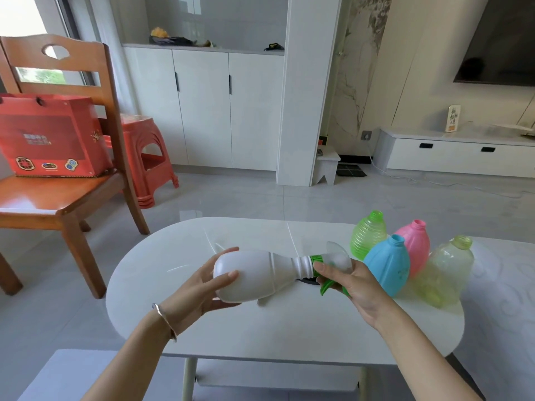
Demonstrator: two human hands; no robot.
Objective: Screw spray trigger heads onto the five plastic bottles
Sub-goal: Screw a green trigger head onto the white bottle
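Note:
A white bottle (pixel 254 274) lies sideways in the air above the white table (pixel 260 331), its neck pointing right. My left hand (pixel 199 287) grips its base. My right hand (pixel 350 282) holds a green and clear spray trigger head (pixel 333 260) that sits on the bottle's neck. At the table's right stand the other bottles, all with bare necks: a ribbed green bottle (pixel 367 234), a pink bottle (pixel 417 244), a blue bottle (pixel 388 264) and a pale yellow bottle (pixel 443 270).
A wooden chair (pixel 72 198) with a red gift box (pixel 52 134) stands at the left, with red stools (pixel 150 157) behind it. White cabinets and a TV stand line the far wall. A small dark round thing lies on the table under the bottle's neck.

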